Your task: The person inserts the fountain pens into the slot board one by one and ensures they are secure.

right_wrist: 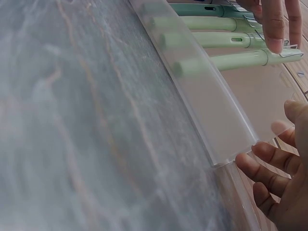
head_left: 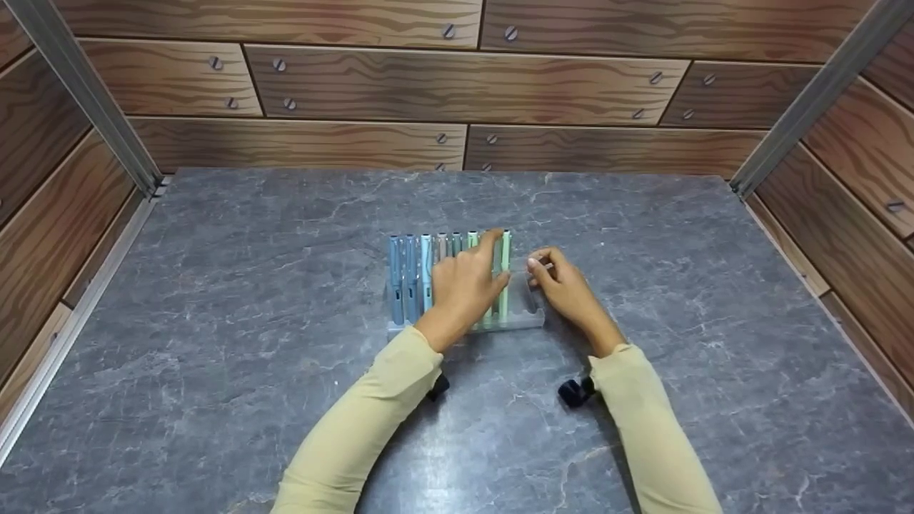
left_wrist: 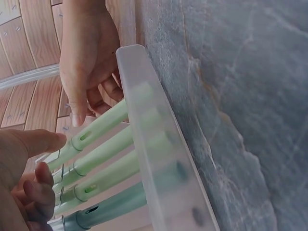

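Note:
A clear, frosted pen stand (head_left: 525, 323) lies on the table with a row of capped pens in blue, grey and green shades. My left hand (head_left: 464, 282) is over the right half of the row, covering parts of several pens. Its index finger reaches up beside the cap of the rightmost light green pen (head_left: 506, 250), and the thumb touches that pen. In the right wrist view the pen (right_wrist: 240, 60) rests in the stand's lip. My right hand (head_left: 564, 285) is at the stand's right end, fingers loosely bent, some fingertips touching the corner (right_wrist: 252, 144).
The blue pens (head_left: 403, 278) fill the row's left end. Dark devices (head_left: 575, 392) show beneath both wrists. Wood-patterned panels (head_left: 464, 86) and grey metal posts (head_left: 93, 100) border the grey marbled table (head_left: 214, 321).

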Demonstrator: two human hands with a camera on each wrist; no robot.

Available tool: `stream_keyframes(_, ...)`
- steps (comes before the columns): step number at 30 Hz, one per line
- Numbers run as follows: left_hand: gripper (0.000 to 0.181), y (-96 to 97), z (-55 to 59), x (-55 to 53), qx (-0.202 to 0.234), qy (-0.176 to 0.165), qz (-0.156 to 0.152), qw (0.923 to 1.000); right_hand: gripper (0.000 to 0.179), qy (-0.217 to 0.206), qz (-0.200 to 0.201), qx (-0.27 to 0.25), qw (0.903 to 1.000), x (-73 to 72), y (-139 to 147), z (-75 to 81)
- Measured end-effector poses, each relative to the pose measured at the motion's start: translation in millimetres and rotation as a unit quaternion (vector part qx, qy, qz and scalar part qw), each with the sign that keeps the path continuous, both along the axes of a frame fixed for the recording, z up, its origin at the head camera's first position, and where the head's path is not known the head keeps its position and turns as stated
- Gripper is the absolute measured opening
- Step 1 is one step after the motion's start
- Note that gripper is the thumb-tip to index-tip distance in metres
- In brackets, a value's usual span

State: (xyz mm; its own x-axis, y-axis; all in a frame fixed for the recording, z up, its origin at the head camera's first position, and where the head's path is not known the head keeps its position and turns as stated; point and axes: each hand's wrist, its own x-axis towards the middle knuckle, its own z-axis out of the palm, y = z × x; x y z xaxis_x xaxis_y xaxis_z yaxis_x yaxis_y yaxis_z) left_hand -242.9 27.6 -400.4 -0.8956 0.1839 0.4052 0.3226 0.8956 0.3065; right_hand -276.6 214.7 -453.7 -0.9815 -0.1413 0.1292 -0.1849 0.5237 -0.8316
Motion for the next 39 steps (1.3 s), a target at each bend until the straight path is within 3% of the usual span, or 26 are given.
stream_keyframes(9,0.063,-2.2,3.3,-1.0,0.002,-0.027,-0.003,0.9996,0.023,-0.006,-0.001,0.0,1.0,21.3,-14.9,31.0)
stream_keyframes(14,0.064,-3.1,2.7,0.2,0.01,-0.026,-0.012,0.9995,0.022,-0.005,-0.003,0.0,1.0,26.4,-17.5,37.7)
stream_keyframes(23,0.063,-5.3,1.9,3.5,0.015,-0.004,-0.03,0.9994,0.023,-0.006,0.002,-0.007,1.0,24.6,-15.7,35.0)
stream_keyframes(30,0.06,-9.8,9.1,6.7,0.018,0.014,-0.033,0.9992,0.025,0.003,0.002,-0.004,1.0,0.6,0.5,0.4)
stream_keyframes(39,0.059,-17.6,15.7,9.3,0.005,0.027,-0.037,0.9989,0.028,-0.004,0.004,-0.019,0.9998,0.1,0.9,1.0)
